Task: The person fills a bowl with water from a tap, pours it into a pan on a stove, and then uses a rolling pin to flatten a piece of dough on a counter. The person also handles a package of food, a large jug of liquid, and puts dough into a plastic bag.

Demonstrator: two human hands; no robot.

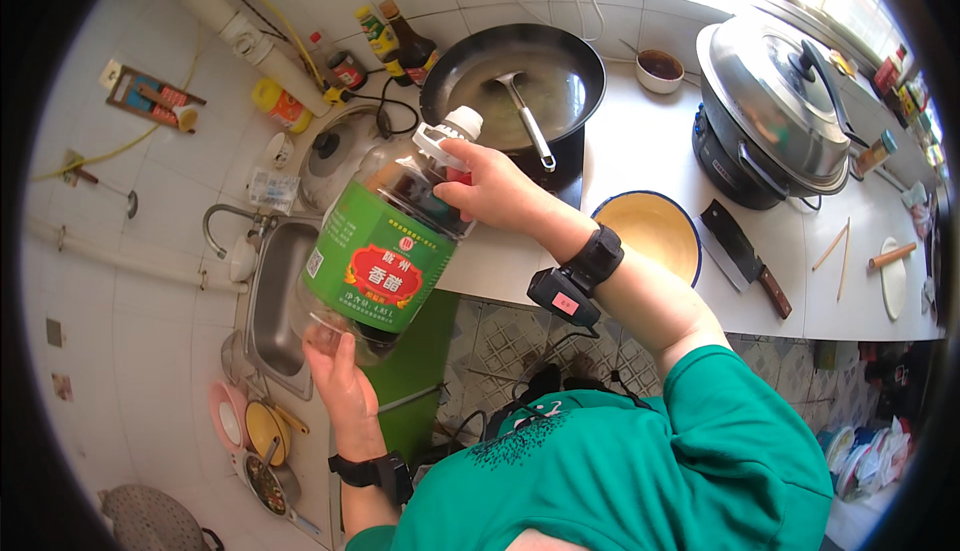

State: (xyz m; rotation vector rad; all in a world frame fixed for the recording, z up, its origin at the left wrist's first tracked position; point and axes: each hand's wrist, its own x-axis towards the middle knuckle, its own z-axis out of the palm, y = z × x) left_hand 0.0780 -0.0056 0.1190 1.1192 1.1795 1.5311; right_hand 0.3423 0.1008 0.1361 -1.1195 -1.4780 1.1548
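Note:
A large clear plastic jug with a green label bearing writing is tilted over the counter's left part. Dark liquid shows inside it, and its white cap points up and right. My right hand grips the jug at the neck, by its white handle ring. Under the base, my left hand supports it with the palm and fingers. Just beyond the cap stands a black wok of cloudy liquid, with a metal ladle resting in it.
Right of the wok are an enamel basin, a cleaver, a small sauce bowl and a lidded steel pot. A steel sink lies left, beside a glass lid. Sauce bottles stand behind.

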